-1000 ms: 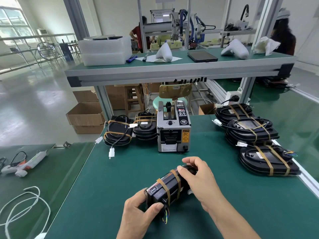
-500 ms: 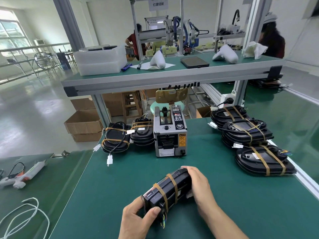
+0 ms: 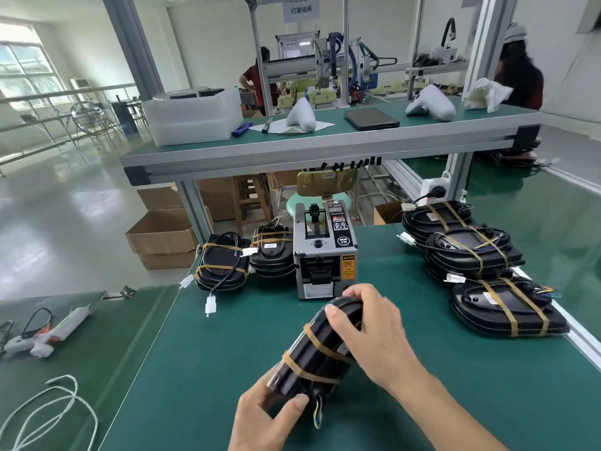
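Was a stack of black curved housings (image 3: 320, 349), strapped crosswise by two tan bands (image 3: 313, 374). Stood tilted on edge, far end raised, near end low, just over the green surface (image 3: 211, 369). Trailed short coloured wires (image 3: 317, 415) from the near end, hanging down.

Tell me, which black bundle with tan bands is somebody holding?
The black tan-banded bundle in front, gripped at its ends by the left hand and right hand. The other bundles lie untouched on the green table mat.
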The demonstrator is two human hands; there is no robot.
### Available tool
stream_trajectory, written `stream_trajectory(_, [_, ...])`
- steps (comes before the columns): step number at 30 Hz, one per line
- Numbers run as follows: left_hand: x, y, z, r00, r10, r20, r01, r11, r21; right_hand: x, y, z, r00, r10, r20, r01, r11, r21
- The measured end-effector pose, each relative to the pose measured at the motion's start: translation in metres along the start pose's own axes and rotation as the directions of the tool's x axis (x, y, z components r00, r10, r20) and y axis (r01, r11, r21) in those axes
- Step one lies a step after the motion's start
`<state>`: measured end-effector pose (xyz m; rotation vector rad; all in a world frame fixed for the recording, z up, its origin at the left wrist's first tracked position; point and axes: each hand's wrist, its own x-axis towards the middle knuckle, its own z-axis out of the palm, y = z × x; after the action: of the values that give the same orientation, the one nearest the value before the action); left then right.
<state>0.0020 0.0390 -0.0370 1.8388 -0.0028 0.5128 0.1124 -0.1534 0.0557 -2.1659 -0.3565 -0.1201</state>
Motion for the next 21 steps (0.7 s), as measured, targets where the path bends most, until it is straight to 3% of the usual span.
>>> stream_trajectory(3, [-0.001, -0.014, -0.003, 0.996, -0.054, 0.076, 0.061, 0.995, -0.085, -0.005, -0.023, -0.002, 0.951, -0.298, -0.079, 0.260, 0.915, -0.309])
stream_trajectory(5, [-0.002, -0.018, -0.004, 0.996, -0.023, 0.090, 0.028, 0.998, -0.054, -0.013, -0.030, 0.002, 0.903, -0.426, -0.052, 0.376, 0.844, -0.383])
stream_trajectory(9, [-0.001, -0.013, -0.001, 0.997, 0.019, 0.079, -0.020, 1.000, 0.013, -0.031, -0.036, 0.013, 0.839, -0.537, 0.091, 0.514, 0.724, -0.461])
stream_trajectory(13, [0.001, -0.003, 0.003, 0.998, 0.039, 0.058, -0.043, 0.996, 0.072, -0.041, -0.041, 0.013, 0.824, -0.552, 0.125, 0.530, 0.675, -0.513])
stream_trajectory(15, [0.000, -0.002, 0.002, 0.998, 0.050, 0.048, -0.053, 0.997, 0.056, -0.042, -0.045, 0.007, 0.838, -0.516, 0.177, 0.534, 0.708, -0.463])
stream_trajectory(17, [0.000, -0.005, 0.001, 0.997, 0.042, 0.065, -0.045, 0.998, 0.048, -0.033, -0.049, -0.005, 0.879, -0.437, 0.190, 0.476, 0.827, -0.300])
stream_trajectory(19, [0.001, -0.008, 0.000, 0.996, 0.031, 0.088, -0.038, 0.997, 0.074, -0.011, -0.053, -0.021, 0.943, -0.298, 0.147, 0.307, 0.951, -0.038])
stream_trajectory(21, [0.000, -0.009, 0.000, 0.994, 0.032, 0.103, -0.041, 0.995, 0.093, 0.024, -0.052, -0.031, 0.994, -0.092, 0.066, 0.072, 0.964, 0.256])
